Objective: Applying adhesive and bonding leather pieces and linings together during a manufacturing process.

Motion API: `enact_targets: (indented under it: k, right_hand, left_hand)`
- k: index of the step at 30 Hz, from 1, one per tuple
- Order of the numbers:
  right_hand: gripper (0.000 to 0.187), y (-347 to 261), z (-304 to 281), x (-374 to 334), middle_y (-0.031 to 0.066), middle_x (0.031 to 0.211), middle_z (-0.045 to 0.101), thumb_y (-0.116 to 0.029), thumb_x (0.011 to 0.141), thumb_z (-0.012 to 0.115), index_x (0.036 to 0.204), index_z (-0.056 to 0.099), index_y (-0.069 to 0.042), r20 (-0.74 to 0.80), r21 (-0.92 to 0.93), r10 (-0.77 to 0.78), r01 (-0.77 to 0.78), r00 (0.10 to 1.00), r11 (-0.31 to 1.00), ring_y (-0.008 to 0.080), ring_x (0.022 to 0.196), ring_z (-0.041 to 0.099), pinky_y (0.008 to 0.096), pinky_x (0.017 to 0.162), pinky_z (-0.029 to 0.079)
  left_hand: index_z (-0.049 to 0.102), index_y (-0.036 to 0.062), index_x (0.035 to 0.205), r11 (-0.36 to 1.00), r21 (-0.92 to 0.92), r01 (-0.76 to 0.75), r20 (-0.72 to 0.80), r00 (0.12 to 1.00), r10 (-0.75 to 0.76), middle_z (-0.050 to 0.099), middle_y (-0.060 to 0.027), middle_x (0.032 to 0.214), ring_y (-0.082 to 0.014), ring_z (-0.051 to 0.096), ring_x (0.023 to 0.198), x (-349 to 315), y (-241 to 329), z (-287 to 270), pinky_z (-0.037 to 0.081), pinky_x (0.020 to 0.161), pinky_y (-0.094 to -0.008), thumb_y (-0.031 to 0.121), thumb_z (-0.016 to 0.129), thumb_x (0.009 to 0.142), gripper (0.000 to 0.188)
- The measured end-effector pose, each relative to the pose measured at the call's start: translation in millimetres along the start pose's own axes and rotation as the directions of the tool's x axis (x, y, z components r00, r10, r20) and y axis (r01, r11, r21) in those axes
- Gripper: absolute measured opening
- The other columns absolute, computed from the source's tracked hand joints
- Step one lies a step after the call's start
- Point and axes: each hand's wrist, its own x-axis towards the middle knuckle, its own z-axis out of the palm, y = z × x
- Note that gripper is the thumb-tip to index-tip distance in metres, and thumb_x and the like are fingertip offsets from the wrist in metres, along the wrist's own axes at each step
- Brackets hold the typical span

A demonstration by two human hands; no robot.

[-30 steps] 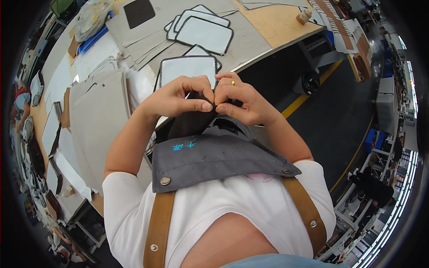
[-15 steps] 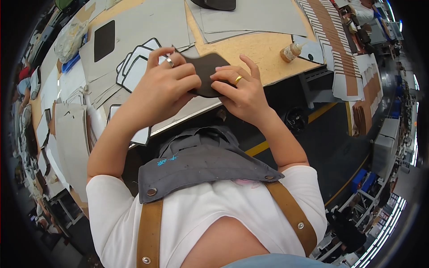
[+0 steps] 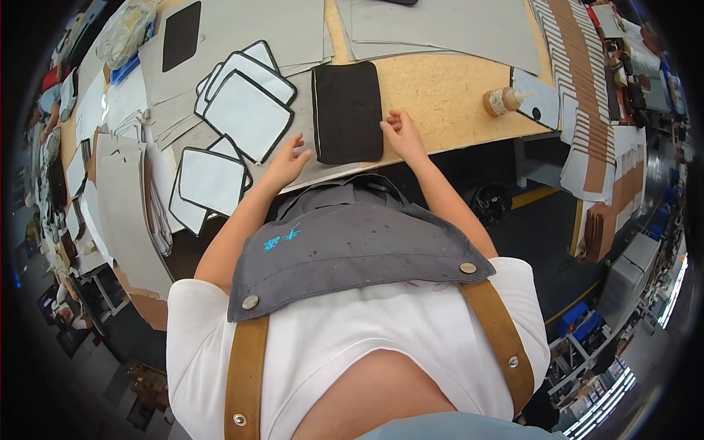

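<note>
A black rectangular panel with rounded corners [image 3: 348, 110] lies flat on the table in front of me, a thin pale line running along its left edge. My left hand [image 3: 288, 160] is open just left of its lower left corner, fingers slightly curled and holding nothing. At the right edge of the panel is my right hand [image 3: 403, 137], open, with its thumb and fingertips close to that edge; whether they touch it I cannot tell. Left of the panel, several white panels with black borders [image 3: 248, 117] overlap in a loose pile. More of them [image 3: 211, 178] lie nearer, beside my left forearm.
A small glue-like bottle with a pointed tip [image 3: 502, 101] stands at the right of the wooden tabletop [image 3: 433, 88]. Large grey sheets [image 3: 440, 29] cover the back. Another black panel [image 3: 181, 37] lies far left, near a clear plastic bag [image 3: 126, 33]. Brown-and-white strips [image 3: 576, 73] line the right.
The dark panel, held up and bent between both hands before, now lies flat on the table. Both hands have let go and moved apart and lower. The white panels show more fully.
</note>
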Motion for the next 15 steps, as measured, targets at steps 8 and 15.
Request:
enact_targets:
  k: [8, 15]
  right_hand:
    - [0.04, -12.6, 15.8, 34.9, 0.0127, 0.106, 0.057, -0.001, 0.08, 0.058, 0.118, 0.045, 0.002, -0.009, -0.057, -0.118, 0.117, 0.993, 0.992, 0.0202, 0.102, 0.053, 0.0325, 0.089, 0.041]
    - [0.034, -107.8, -76.2, 196.2, 0.0117, 0.103, 0.058, 0.001, 0.084, 0.051, 0.117, 0.044, -0.002, -0.304, 0.338, -0.201, 0.303, 0.931, 0.891, 0.0202, 0.096, 0.055, 0.0298, 0.086, 0.043]
  left_hand:
    - [0.029, 0.0014, 0.133, 0.933, -0.285, -0.219, 0.192, 0.941, 0.28, 0.044, -0.0195, 0.122, -0.0234, 0.058, 0.093, 7.5, 49.5, 39.1, 0.046, 0.08, -0.0329, 0.012, 0.056, 0.086, 0.055]
    - [0.038, 0.0028, 0.129, 0.959, -0.047, -0.28, 0.414, 0.868, 0.274, 0.045, -0.016, 0.12, -0.025, 0.05, 0.105, 54.7, 8.6, 45.4, 0.041, 0.089, -0.0328, 0.012, 0.058, 0.085, 0.05]
